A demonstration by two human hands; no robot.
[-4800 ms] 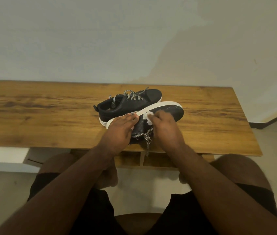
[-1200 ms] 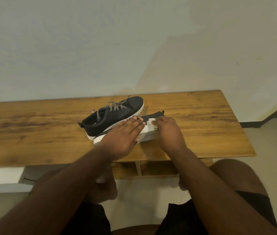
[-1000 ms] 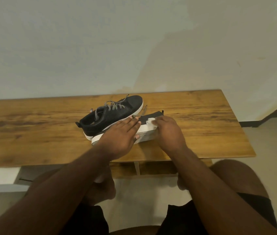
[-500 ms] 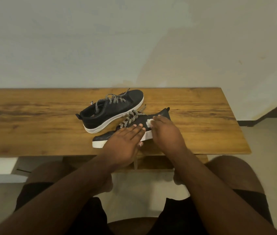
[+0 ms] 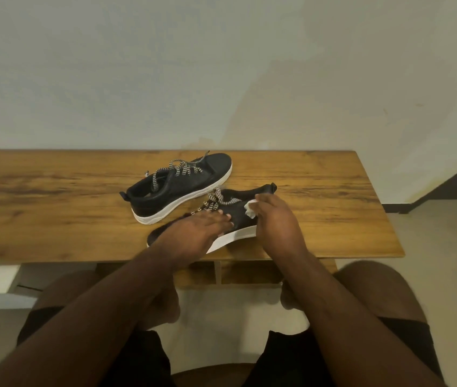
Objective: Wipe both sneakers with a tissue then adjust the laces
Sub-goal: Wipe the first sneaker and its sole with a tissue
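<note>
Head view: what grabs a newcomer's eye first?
Two black sneakers on the wooden table. At the near edge, the left hand rests flat on the near sneaker while the right hand presses a white tissue to its heel side. The far sneaker sits untouched behind.

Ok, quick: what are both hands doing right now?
Left hand: open, fingers straight, pressing on the near sneaker.
Right hand: holding the tissue against that sneaker's side.
</note>
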